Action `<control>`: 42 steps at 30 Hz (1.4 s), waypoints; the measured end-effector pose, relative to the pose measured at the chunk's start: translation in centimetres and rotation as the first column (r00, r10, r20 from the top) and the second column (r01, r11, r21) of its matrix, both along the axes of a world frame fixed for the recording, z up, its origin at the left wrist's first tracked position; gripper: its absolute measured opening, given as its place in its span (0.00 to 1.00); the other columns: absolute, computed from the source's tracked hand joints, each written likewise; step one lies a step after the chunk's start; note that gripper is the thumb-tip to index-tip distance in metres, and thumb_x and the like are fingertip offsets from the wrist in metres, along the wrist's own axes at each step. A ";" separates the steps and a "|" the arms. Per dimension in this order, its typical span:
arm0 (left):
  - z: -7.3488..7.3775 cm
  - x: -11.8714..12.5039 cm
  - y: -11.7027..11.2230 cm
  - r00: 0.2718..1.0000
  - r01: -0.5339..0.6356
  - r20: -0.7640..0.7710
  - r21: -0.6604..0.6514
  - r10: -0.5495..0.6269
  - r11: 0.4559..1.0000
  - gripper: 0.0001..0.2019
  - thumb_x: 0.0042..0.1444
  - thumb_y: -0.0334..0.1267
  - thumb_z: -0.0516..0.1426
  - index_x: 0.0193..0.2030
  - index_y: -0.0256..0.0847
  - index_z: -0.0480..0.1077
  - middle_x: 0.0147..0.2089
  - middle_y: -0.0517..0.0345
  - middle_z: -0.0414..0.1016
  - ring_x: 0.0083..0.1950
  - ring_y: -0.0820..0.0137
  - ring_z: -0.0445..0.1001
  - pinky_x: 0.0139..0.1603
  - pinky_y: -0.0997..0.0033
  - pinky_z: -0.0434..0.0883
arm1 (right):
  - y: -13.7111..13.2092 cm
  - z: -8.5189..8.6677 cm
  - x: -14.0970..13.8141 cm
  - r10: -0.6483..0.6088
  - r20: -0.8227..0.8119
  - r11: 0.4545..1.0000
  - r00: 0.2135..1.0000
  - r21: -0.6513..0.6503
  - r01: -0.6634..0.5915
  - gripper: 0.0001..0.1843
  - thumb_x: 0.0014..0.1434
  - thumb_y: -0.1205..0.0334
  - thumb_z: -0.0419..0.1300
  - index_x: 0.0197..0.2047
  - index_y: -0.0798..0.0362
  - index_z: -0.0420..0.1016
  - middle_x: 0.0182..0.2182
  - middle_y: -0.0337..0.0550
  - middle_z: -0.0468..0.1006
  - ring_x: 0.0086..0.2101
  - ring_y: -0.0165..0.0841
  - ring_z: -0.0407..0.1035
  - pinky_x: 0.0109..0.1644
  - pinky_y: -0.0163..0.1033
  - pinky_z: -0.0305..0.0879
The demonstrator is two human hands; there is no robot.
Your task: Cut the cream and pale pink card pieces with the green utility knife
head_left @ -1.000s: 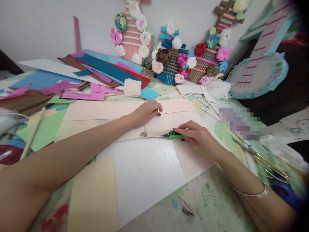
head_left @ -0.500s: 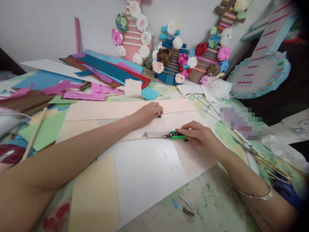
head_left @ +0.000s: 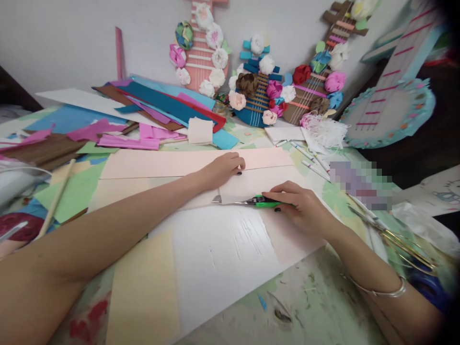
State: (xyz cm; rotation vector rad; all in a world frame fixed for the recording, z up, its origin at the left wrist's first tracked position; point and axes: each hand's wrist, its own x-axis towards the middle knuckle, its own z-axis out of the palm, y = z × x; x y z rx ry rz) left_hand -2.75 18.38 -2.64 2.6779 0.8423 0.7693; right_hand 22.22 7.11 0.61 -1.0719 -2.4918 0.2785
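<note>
Knife handle [head_left: 266, 204] partly hidden by gripping right fingers [head_left: 283, 197], left fingers [head_left: 237, 163] curled, hold unclear

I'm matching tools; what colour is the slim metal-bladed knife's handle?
Handle: bright green and black, head view.

Cutter [head_left: 264, 201]: rear of handle hidden in right hand [head_left: 300, 206]. Left forearm [head_left: 143, 218] covers part of the pale paper [head_left: 143, 163]. Item at right [head_left: 361, 186] pixelated, can't ID. Pink guitar [head_left: 201, 62] clipped by top edge, yellow sheet [head_left: 143, 292] by bottom.
</note>
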 end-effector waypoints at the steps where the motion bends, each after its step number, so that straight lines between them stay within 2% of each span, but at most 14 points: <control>1: 0.0 0.0 0.0 1.000 -0.002 0.000 -0.003 0.002 1.000 0.09 0.60 0.26 0.48 0.39 0.38 0.67 0.40 0.52 0.69 0.44 0.66 0.68 0.46 0.67 0.65 | 0.0 0.0 -0.3 0.007 0.003 1.000 1.000 0.004 -0.007 0.29 0.55 0.79 0.50 0.55 0.47 0.74 0.43 0.48 0.76 0.42 0.37 0.70 0.43 0.44 0.70; 6: 0.1 0.1 -0.1 1.000 -0.008 -0.001 -0.009 0.008 1.000 0.09 0.59 0.25 0.48 0.39 0.38 0.67 0.40 0.52 0.69 0.44 0.66 0.68 0.46 0.67 0.65 | -0.3 0.2 -1.0 0.028 0.026 0.999 0.999 0.020 -0.029 0.29 0.55 0.79 0.50 0.54 0.48 0.75 0.42 0.49 0.77 0.41 0.37 0.70 0.41 0.42 0.70; 15: 0.2 0.0 -0.2 1.000 -0.010 0.004 -0.006 0.010 1.000 0.08 0.59 0.26 0.48 0.39 0.39 0.67 0.40 0.53 0.69 0.43 0.66 0.68 0.46 0.68 0.66 | -0.5 0.0 0.7 -0.016 0.017 1.000 1.000 -0.015 0.017 0.29 0.54 0.81 0.50 0.55 0.50 0.75 0.43 0.50 0.76 0.42 0.36 0.70 0.44 0.43 0.69; 25: 0.2 0.0 -0.1 1.000 -0.011 0.004 -0.008 0.011 1.000 0.09 0.59 0.26 0.48 0.39 0.38 0.68 0.40 0.52 0.69 0.44 0.66 0.69 0.46 0.67 0.66 | -0.5 0.1 -0.4 0.019 -0.004 0.999 1.000 -0.030 -0.020 0.26 0.55 0.79 0.50 0.54 0.55 0.75 0.43 0.52 0.76 0.42 0.38 0.70 0.43 0.44 0.69; 31: 0.2 0.0 -0.2 1.000 -0.012 0.007 -0.008 0.012 1.000 0.09 0.59 0.26 0.48 0.38 0.38 0.68 0.39 0.53 0.69 0.43 0.67 0.69 0.46 0.68 0.66 | -0.6 0.3 0.7 -0.021 0.014 0.998 1.000 -0.053 0.022 0.31 0.52 0.81 0.49 0.55 0.51 0.74 0.45 0.50 0.75 0.42 0.37 0.70 0.45 0.44 0.68; 38: 0.4 0.1 -0.4 1.000 -0.020 0.012 -0.018 0.020 1.000 0.09 0.59 0.25 0.48 0.38 0.38 0.68 0.39 0.53 0.69 0.43 0.66 0.69 0.46 0.67 0.66 | -0.5 0.1 -0.8 0.020 -0.009 0.999 1.000 -0.047 -0.020 0.29 0.53 0.80 0.50 0.54 0.53 0.75 0.44 0.51 0.76 0.42 0.38 0.70 0.44 0.44 0.69; 42: 0.4 0.0 -0.4 1.000 -0.020 0.012 -0.019 0.020 1.000 0.09 0.59 0.26 0.48 0.38 0.38 0.68 0.39 0.53 0.69 0.43 0.66 0.69 0.45 0.67 0.66 | -0.7 0.4 -0.7 0.014 0.001 0.999 1.000 -0.039 -0.014 0.28 0.53 0.80 0.50 0.54 0.55 0.75 0.43 0.52 0.76 0.42 0.38 0.70 0.44 0.44 0.69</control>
